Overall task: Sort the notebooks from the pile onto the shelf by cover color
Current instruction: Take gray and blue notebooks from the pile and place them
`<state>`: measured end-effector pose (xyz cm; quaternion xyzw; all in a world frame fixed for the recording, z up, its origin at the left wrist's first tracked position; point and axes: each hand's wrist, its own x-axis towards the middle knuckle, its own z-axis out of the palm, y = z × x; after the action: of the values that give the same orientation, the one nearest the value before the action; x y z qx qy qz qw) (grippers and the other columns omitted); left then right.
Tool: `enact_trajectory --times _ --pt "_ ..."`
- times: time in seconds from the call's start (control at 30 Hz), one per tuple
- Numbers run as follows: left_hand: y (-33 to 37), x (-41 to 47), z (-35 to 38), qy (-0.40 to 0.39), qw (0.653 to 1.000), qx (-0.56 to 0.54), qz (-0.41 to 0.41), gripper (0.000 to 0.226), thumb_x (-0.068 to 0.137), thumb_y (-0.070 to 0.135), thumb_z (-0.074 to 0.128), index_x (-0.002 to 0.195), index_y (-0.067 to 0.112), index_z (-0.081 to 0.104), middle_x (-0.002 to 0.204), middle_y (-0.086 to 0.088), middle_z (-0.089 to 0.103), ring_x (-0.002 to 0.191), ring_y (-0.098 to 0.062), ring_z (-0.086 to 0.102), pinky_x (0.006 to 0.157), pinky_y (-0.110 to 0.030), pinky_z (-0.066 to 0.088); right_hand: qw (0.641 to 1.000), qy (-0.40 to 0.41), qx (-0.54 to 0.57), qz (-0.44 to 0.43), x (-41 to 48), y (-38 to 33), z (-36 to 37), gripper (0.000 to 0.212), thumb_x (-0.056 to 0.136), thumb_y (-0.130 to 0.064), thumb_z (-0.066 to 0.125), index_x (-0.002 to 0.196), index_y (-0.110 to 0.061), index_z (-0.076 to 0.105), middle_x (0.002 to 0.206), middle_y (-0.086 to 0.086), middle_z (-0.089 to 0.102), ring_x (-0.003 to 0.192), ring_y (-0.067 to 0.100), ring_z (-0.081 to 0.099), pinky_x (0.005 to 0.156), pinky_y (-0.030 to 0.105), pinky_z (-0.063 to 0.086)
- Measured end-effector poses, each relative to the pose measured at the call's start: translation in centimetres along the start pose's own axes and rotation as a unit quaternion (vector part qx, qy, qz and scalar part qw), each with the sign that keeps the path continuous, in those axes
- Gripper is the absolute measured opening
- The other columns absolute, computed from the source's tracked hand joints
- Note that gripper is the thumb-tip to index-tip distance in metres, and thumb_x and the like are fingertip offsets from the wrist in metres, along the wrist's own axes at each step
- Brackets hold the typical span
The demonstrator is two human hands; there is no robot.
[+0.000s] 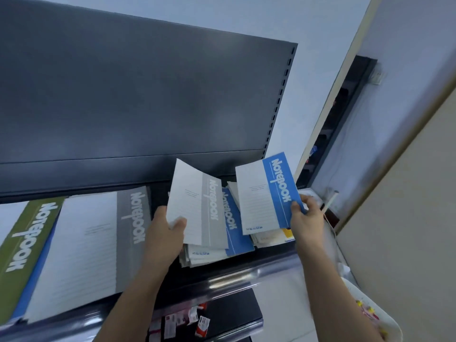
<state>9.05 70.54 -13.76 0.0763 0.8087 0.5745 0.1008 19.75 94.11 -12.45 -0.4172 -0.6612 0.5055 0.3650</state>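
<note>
While a pile of notebooks (209, 255) lies on the dark shelf (246, 274), the left hand (167, 233) grips a grey notebook (197, 206) above it. The right hand (306, 218) pinches a blue notebook (269, 193) by its edge. A larger grey notebook (98, 243) and a green notebook (27, 238) lie further left.

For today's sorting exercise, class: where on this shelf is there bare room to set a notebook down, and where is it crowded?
Bare shelf shows in the strip between the large grey notebook and the pile, behind the left hand. A thin band lies before the pile, by the front rail. The right end, under the right hand, is crowded.
</note>
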Motion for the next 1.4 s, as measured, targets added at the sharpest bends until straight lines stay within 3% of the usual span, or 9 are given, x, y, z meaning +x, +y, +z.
enact_trajectory --times 0.1,0.23,0.43,0.57,0.7,0.93,1.13,1.4 --pt "0.4 -0.7 1.7 0.026 0.999 0.027 -0.013 0.027 0.096 0.018 0.052 0.121 0.017 0.044 0.11 -0.001 0.058 0.092 -0.019 0.055 0.076 -0.034 0.045 0.998 -0.045 -0.02 0.025 2.3 1.2 -0.6 0.01 0.098 -0.017 0.05 0.106 -0.022 0.053 0.102 0.007 0.063 0.083 0.019 0.061 0.057 0.027 0.047" --pt "0.8 -2.0 3.5 0.07 0.992 0.101 -0.011 0.044 0.094 0.021 0.056 0.132 0.015 0.037 0.117 -0.006 0.058 0.091 -0.022 0.054 0.076 -0.033 0.041 0.99 -0.115 -0.076 0.026 4.3 2.5 -1.7 0.015 0.099 -0.018 0.05 0.112 -0.013 0.054 0.101 0.009 0.063 0.076 0.014 0.059 0.054 0.024 0.045" --pt "0.9 -4.5 5.2 0.122 0.946 0.3 -0.008 0.056 0.091 0.043 0.057 0.135 0.018 0.034 0.122 -0.008 0.058 0.1 -0.03 0.06 0.073 -0.036 0.045 0.954 -0.195 -0.226 -0.013 5.5 3.8 -3.2 0.037 0.096 -0.03 0.055 0.13 -0.014 0.049 0.118 0.01 0.063 0.088 0.018 0.06 0.057 0.024 0.044" --pt "1.3 -5.5 5.9 0.123 0.908 0.4 -0.004 0.058 0.09 0.055 0.05 0.135 0.021 0.034 0.125 -0.005 0.049 0.104 -0.025 0.056 0.067 -0.033 0.044 0.923 -0.214 -0.315 -0.061 5.6 4.1 -3.5 0.04 0.097 -0.038 0.051 0.132 -0.02 0.045 0.118 0.005 0.064 0.096 0.022 0.064 0.066 0.029 0.048" --pt "1.2 -5.8 6.4 0.127 0.89 0.437 -0.014 0.059 0.089 0.058 0.05 0.135 0.023 0.038 0.124 -0.006 0.039 0.111 -0.026 0.049 0.074 -0.038 0.05 0.896 -0.197 -0.386 -0.097 5.3 4.4 -3.6 0.042 0.097 -0.043 0.048 0.132 -0.02 0.047 0.115 0.004 0.055 0.102 0.022 0.058 0.069 0.031 0.046" --pt "1.7 -6.2 5.8 0.127 0.877 0.463 -0.012 0.061 0.092 0.058 0.044 0.139 0.019 0.036 0.131 -0.007 0.038 0.122 -0.025 0.041 0.088 -0.038 0.048 0.887 -0.16 -0.386 -0.197 4.5 3.5 -2.8 0.042 0.094 -0.033 0.055 0.13 -0.013 0.049 0.12 0.01 0.047 0.113 0.026 0.044 0.085 0.037 0.046" --pt "1.9 -8.0 2.8 0.173 0.825 0.537 0.016 0.046 0.094 0.048 0.045 0.13 0.018 0.047 0.125 -0.006 0.049 0.119 -0.026 0.043 0.093 -0.037 0.04 0.872 -0.2 -0.311 -0.322 0.8 1.9 0.4 0.044 0.088 -0.026 0.065 0.129 -0.011 0.057 0.118 0.015 0.057 0.11 0.034 0.05 0.091 0.042 0.04" --pt "0.5 -12.5 -4.5 0.21 0.781 0.588 -0.031 0.044 0.096 0.039 0.045 0.134 0.018 0.044 0.131 -0.004 0.049 0.122 -0.025 0.044 0.096 -0.037 0.039 0.779 -0.311 -0.291 -0.459 -7.1 -1.2 5.0 0.041 0.09 -0.029 0.061 0.129 -0.015 0.056 0.121 0.008 0.058 0.115 0.029 0.049 0.095 0.04 0.039"
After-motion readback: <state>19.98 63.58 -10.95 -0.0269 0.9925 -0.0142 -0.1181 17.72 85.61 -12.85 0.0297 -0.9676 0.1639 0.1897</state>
